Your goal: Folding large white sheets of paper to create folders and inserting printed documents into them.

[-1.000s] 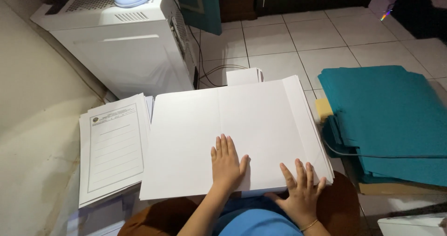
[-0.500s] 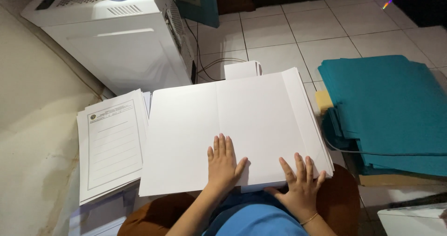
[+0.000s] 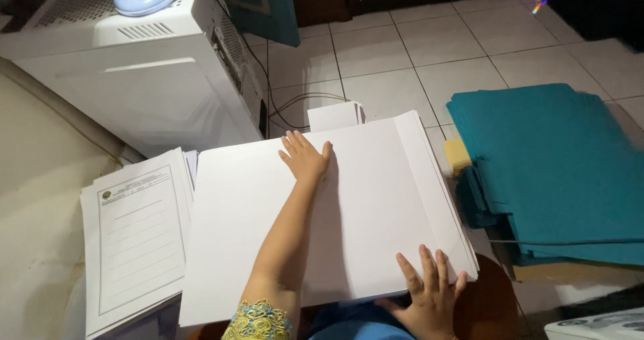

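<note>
Left hand [image 3: 305,157] now flat near far edge of paper stack [image 3: 376,206], slid forward; right hand [image 3: 429,296] open on near corner.

A single head-worn camera looks steeply down from above the person's lap, close over a large stack of white paper [image 3: 322,219] that fills the middle of the frame, with the left hand [image 3: 305,155] reaching toward its far edge and the right hand [image 3: 429,293] at the near edge. The view faces forward across a white tiled floor [image 3: 429,51], taking in a white machine [image 3: 141,78] at upper left, printed forms [image 3: 137,236] at left and teal sheets [image 3: 557,165] at right.
</note>
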